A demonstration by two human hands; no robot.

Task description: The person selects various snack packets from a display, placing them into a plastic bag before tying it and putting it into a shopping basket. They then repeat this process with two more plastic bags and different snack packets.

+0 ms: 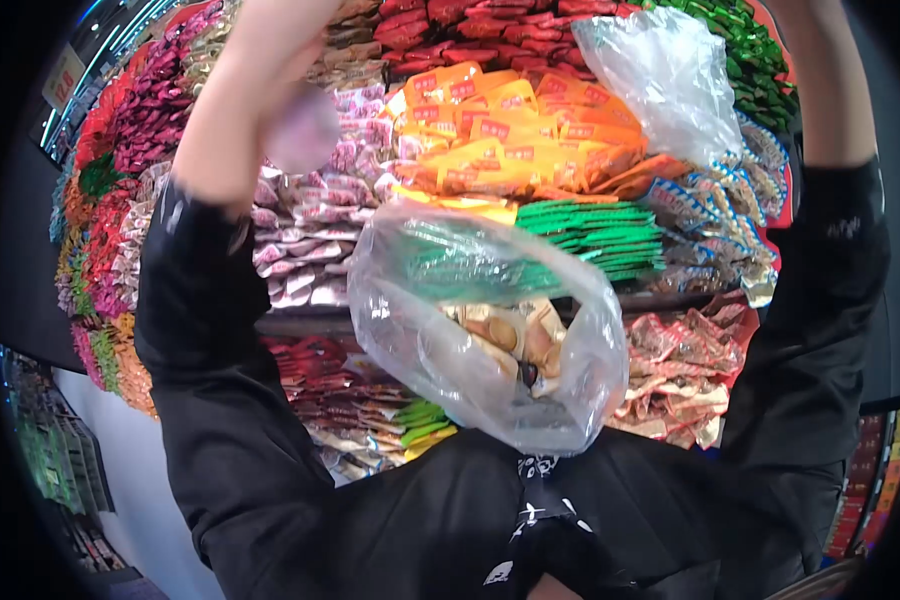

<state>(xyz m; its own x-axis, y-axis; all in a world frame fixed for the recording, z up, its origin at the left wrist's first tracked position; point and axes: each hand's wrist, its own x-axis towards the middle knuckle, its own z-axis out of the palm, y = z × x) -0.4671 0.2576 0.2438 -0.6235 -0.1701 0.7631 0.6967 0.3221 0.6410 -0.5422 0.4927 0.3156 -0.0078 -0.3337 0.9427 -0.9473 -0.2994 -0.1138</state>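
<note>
Both my arms reach up along the sides of the picture, in black sleeves pushed back from the forearms. My hands lie beyond the top edge, so what they hold is hidden. Beside my left forearm is a blurred pale-purple shape that I cannot make out. My right forearm is near an empty-looking clear plastic bag lying over the packets. Close to my chest, a clear plastic bag gapes wide, with several brownish snack packets inside.
A sloping display holds heaped wrapped snacks: orange packets in the middle, green packets below them, white-and-purple packets at left, and red-and-cream packets at lower right. A price sign stands at far left.
</note>
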